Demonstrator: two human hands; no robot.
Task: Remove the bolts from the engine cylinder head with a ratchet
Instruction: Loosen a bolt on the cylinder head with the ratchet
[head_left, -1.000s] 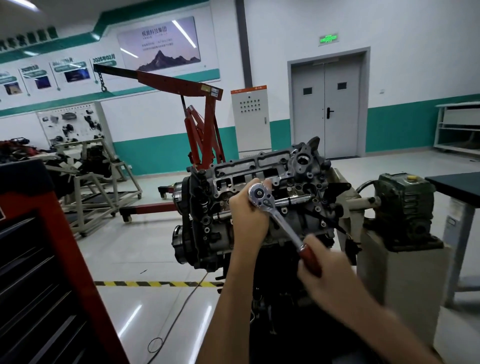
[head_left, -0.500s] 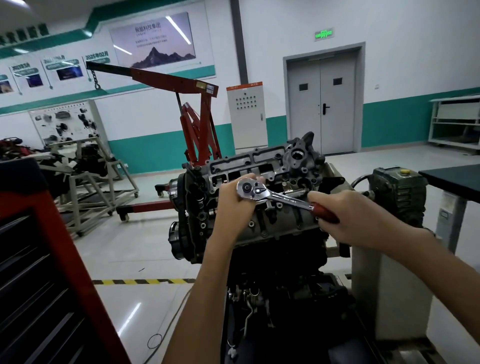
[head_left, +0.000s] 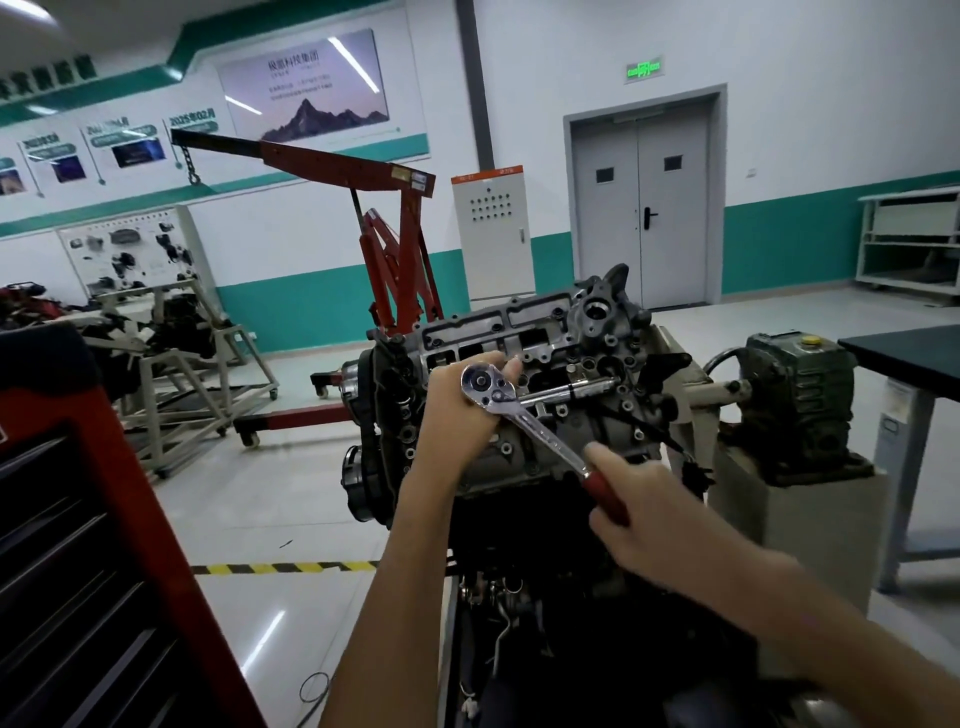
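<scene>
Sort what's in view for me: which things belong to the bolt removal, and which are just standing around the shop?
In the job:
ratchet
extension bar running into the cylinder head
left hand holding the ratchet's head
right hand gripping its red handle

Just standing about:
red engine hoist
red tool cabinet
control cabinet
dark table

One left hand (head_left: 457, 410), one right hand (head_left: 644, 504), one ratchet (head_left: 530, 421), one engine (head_left: 587, 332).
</scene>
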